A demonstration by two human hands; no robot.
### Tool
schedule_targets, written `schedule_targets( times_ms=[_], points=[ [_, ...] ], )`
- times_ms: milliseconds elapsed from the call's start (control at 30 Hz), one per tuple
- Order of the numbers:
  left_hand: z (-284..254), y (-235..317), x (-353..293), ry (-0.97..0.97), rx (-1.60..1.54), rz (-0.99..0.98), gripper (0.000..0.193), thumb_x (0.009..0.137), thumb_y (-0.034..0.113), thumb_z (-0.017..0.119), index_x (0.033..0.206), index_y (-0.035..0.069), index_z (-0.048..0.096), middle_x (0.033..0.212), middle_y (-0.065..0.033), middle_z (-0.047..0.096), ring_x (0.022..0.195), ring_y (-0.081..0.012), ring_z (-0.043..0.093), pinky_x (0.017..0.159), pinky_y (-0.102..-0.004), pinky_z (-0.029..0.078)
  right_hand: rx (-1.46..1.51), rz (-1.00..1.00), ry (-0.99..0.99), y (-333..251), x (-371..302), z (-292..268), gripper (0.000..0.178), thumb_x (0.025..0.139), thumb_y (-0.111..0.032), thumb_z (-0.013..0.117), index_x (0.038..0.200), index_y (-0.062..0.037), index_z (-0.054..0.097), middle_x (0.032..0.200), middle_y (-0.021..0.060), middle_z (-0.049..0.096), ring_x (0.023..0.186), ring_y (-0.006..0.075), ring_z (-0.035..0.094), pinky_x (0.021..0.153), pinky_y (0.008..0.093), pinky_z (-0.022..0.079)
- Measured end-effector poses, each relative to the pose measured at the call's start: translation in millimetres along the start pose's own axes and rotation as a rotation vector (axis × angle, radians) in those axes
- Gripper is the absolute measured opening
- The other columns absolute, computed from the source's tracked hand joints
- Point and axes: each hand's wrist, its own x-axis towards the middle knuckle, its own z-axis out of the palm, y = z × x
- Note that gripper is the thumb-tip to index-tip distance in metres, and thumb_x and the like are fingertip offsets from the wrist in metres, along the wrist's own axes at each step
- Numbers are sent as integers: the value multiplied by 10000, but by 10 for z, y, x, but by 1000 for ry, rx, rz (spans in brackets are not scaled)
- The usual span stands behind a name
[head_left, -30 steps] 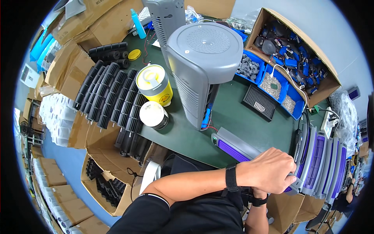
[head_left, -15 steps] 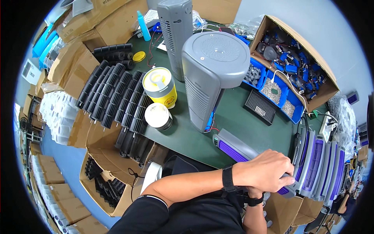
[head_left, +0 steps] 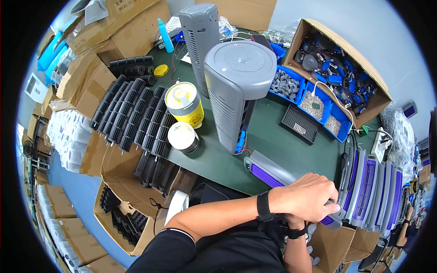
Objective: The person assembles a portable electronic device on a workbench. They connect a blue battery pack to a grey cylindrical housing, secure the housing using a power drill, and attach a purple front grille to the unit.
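Observation:
My left hand (head_left: 312, 196), below a black wristband, is closed over the near end of a long grey housing panel with a purple grille (head_left: 264, 175). My right hand (head_left: 297, 222) is under the left one, at that same end; its fingers are hidden. Red wires run from the panel's far end toward an upright grey tower fan housing (head_left: 227, 98), whose open side shows a blue part (head_left: 241, 140) inside. A second grey tower housing (head_left: 200, 45) stands behind it.
Black cylindrical fan rollers (head_left: 136, 113) lie in rows at left, beside a yellow tub (head_left: 193, 113) and a white-topped jar (head_left: 183, 136). Blue bins (head_left: 314, 102), a black perforated tray (head_left: 299, 123) and a carton of motors (head_left: 382, 86) are at right. More purple-grilled panels (head_left: 364, 191) stand beside my hands.
The view has shifted slightly, so the towers and bins sit a little further left. My hands and the panel have moved slightly left in the picture; the left hand's hold looks the same.

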Motion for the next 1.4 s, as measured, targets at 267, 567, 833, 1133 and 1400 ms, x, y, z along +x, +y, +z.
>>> schedule_targets(
  times_ms=[267, 567, 833, 1133, 1400],
  points=[
    [13, 10, -5, -1, 12, 11, 281, 927, 285, 724, 904, 14, 796, 869, -188, 742, 856, -423, 702, 756, -520, 532, 0, 1, -5, -4, -6, -5, 462, 900, -319, 767, 1228, 5, 739, 1293, 191, 707, 1333, 411, 571, 1112, 541, 457],
    [55, -33, -42, 76, 14, 52, 273, 892, 269, 725, 875, 8, 805, 797, -213, 737, 771, -423, 706, 720, -508, 544, 8, 3, -32, 12, 19, 33, 478, 901, -343, 758, 1226, 7, 745, 1306, 199, 705, 1349, 429, 561, 1122, 553, 449],
    [-7, 58, 0, -36, 66, 14, 269, 921, 293, 726, 922, 30, 786, 897, -172, 753, 881, -404, 717, 777, -502, 549, 17, -17, -25, -15, 58, 32, 493, 901, -363, 750, 1224, 9, 750, 1317, 206, 703, 1363, 445, 552, 1131, 564, 441],
    [-196, 136, -370, -34, -92, 212, 310, 818, 129, 879, 1099, 30, 793, 1022, -118, 769, 949, -291, 720, 886, -420, 531, 135, -181, -464, -9, 478, -133, 511, 902, -387, 741, 1222, 11, 756, 1330, 214, 700, 1380, 463, 542, 1142, 576, 432],
    [-249, 221, -645, -122, -179, 27, 407, 686, 86, 950, 1067, 30, 820, 952, -82, 797, 914, -233, 739, 838, -350, 588, -213, -245, -693, -250, 656, -324, 513, 904, -380, 704, 1223, 20, 746, 1372, 235, 671, 1413, 474, 505, 1145, 561, 433]
  ],
)
